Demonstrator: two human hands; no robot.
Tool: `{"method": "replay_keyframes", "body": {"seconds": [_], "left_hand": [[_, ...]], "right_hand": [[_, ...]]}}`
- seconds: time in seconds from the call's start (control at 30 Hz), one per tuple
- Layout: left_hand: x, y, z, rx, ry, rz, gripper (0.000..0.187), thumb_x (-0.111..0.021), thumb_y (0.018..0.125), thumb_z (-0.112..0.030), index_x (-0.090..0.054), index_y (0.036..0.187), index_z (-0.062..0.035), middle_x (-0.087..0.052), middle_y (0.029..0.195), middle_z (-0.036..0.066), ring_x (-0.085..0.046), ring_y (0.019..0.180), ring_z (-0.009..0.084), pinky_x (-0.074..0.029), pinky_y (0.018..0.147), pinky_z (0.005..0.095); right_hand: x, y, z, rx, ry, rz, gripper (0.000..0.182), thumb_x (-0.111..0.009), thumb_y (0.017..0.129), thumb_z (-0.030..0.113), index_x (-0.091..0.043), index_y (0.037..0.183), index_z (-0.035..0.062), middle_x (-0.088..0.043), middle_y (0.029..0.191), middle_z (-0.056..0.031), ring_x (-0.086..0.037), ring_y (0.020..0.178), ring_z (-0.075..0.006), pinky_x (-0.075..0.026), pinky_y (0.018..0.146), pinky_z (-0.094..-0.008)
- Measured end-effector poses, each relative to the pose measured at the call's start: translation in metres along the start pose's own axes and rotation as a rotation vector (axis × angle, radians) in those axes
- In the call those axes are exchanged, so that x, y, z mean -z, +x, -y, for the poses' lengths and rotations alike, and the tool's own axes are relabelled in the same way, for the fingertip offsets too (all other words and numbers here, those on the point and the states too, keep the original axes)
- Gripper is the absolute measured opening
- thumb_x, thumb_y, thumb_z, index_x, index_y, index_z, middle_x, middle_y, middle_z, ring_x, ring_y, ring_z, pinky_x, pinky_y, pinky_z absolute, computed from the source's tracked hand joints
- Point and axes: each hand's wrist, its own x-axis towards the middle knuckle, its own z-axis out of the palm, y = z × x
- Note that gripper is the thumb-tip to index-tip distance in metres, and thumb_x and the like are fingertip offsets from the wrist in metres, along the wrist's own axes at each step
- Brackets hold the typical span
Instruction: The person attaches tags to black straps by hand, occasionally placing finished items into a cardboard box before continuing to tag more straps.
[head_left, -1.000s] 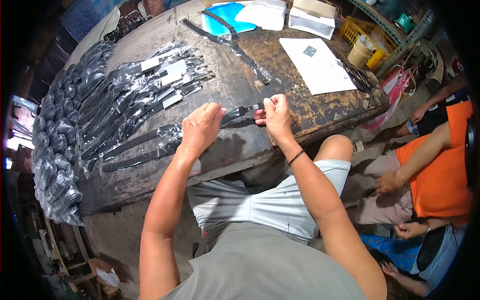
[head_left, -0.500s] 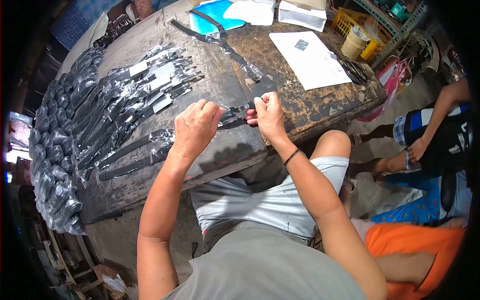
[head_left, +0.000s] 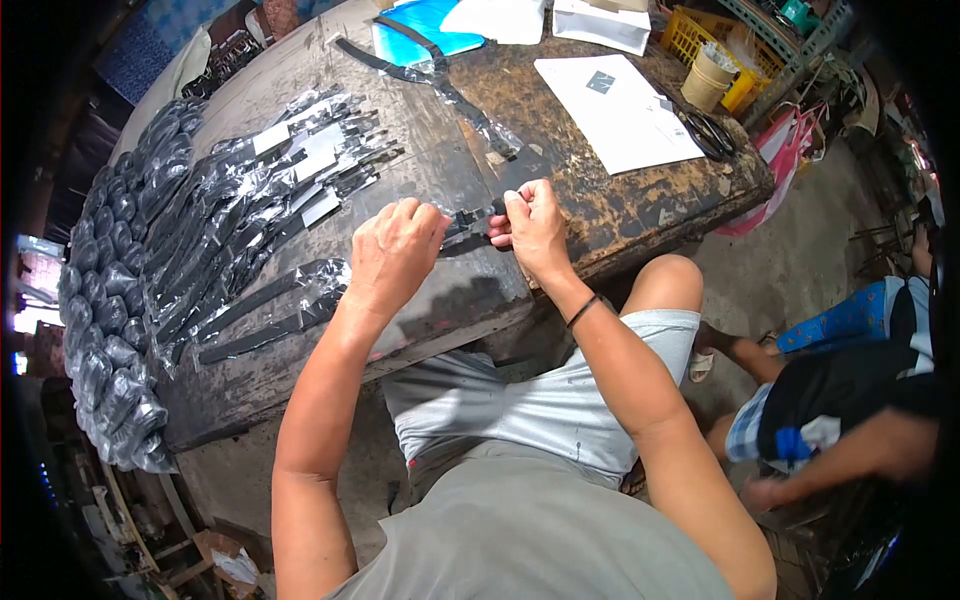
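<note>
Bright, even daylight, soft shadows; heavy fisheye bending with black vignetted corners.

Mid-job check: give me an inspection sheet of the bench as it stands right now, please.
Surface: worn, stained table, paint flaking.
Job's things: black strap pinched at both ends between left hand and right hand; bagged straps fanned at the left; rolled bundles along the far left edge.
Clutter: paper sheet, scissors, cup, blue bag, yellow crate.
Grippers: both hands closed on the strap.
Cables: nothing seen.
Surroundings: another person's arm low at the right, apart from the table.
</note>
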Motion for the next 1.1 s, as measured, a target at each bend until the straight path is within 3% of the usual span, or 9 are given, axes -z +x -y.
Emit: {"method": "replay_keyframes", "body": {"seconds": [0.2,0.37,0.47,0.53,0.57,0.6,0.73,0.9,1.1], "left_hand": [[-0.021,-0.002,-0.005,-0.028,-0.066,0.061,0.018,-0.065,0.086,-0.026,-0.061,0.083,-0.0082,-0.06,0.073,0.007,-0.063,0.07,0.027,-0.049,0.059,0.0381],[-0.028,0.004,-0.004,0.067,-0.156,0.25,0.031,-0.065,0.085,-0.03,-0.061,0.105,-0.0064,-0.068,0.088,0.013,-0.066,0.08,0.0334,-0.051,0.064,0.0425],[-0.027,0.005,0.0,0.135,-0.219,0.225,0.031,-0.064,0.086,-0.031,-0.061,0.105,-0.007,-0.068,0.089,0.013,-0.066,0.082,0.0332,-0.051,0.066,0.0432],[-0.027,0.008,0.001,0.147,-0.229,0.225,0.03,-0.062,0.087,-0.032,-0.061,0.104,-0.0078,-0.068,0.089,0.013,-0.066,0.082,0.0327,-0.051,0.067,0.043],[-0.024,0.007,0.006,0.159,-0.237,0.232,0.029,-0.061,0.088,-0.033,-0.061,0.103,-0.0086,-0.068,0.088,0.013,-0.066,0.082,0.0322,-0.051,0.067,0.0429],[-0.023,0.007,0.008,0.131,-0.248,0.207,0.028,-0.059,0.088,-0.035,-0.062,0.1,-0.0096,-0.068,0.088,0.012,-0.065,0.083,0.0315,-0.051,0.067,0.0422],[-0.023,0.006,0.01,0.181,-0.281,0.192,0.03,-0.061,0.086,-0.034,-0.062,0.1,-0.0086,-0.068,0.088,0.015,-0.065,0.083,0.0343,-0.051,0.069,0.0453],[-0.028,0.001,0.011,0.17,-0.316,0.171,0.033,-0.062,0.085,-0.034,-0.06,0.104,-0.0066,-0.068,0.087,0.017,-0.065,0.085,0.0367,-0.051,0.072,0.0456],[-0.035,-0.001,0.008,0.317,-0.473,0.352,0.049,-0.068,0.079,-0.041,-0.053,0.111,-0.0074,-0.065,0.092,0.02,-0.064,0.089,0.0376,-0.049,0.073,0.0457]], "right_hand": [[0.001,-0.001,0.002,-0.002,0.008,0.013,0.016,-0.052,0.095,0.016,-0.041,0.092,0.0041,-0.06,0.071,-0.0083,-0.063,0.057,-0.013,-0.053,0.046,-0.0252],[0.004,-0.007,0.012,0.039,-0.014,0.076,0.018,-0.054,0.095,0.018,-0.042,0.09,0.0051,-0.061,0.073,-0.0072,-0.062,0.058,-0.012,-0.051,0.048,-0.0241],[0.004,-0.009,0.012,0.063,0.054,0.126,0.022,-0.052,0.096,0.024,-0.047,0.1,0.0037,-0.062,0.076,-0.0075,-0.061,0.057,-0.0113,-0.05,0.049,-0.024],[0.005,-0.007,0.008,0.085,0.11,0.174,0.035,-0.049,0.098,0.031,-0.047,0.117,0.0029,-0.063,0.078,-0.0077,-0.059,0.056,-0.011,-0.05,0.05,-0.024],[0.011,-0.001,-0.001,0.002,0.042,0.289,0.042,-0.045,0.099,0.033,-0.044,0.129,0.0037,-0.064,0.091,-0.0085,-0.058,0.057,-0.0111,-0.05,0.05,-0.0241],[0.011,-0.004,0.008,-0.115,-0.069,0.345,0.038,-0.045,0.098,0.028,-0.047,0.126,0.0024,-0.064,0.101,-0.0069,-0.058,0.059,-0.011,-0.05,0.051,-0.0245],[0.008,-0.01,0.015,-0.097,-0.209,0.472,0.033,-0.048,0.089,0.012,-0.056,0.121,0.0021,-0.065,0.09,-0.0039,-0.055,0.059,-0.0071,-0.045,0.055,-0.0213],[0.011,-0.018,0.014,0.032,-0.503,0.367,0.02,-0.059,0.088,0.016,-0.066,0.097,0.0004,-0.062,0.069,-0.0024,-0.057,0.061,-0.0085,-0.046,0.058,-0.0244],[0.015,-0.032,0.014,0.256,-0.639,0.127,0.015,-0.063,0.086,0.019,-0.065,0.089,0.0041,-0.062,0.067,-0.0081,-0.058,0.062,-0.0148,-0.047,0.059,-0.0314]]}}
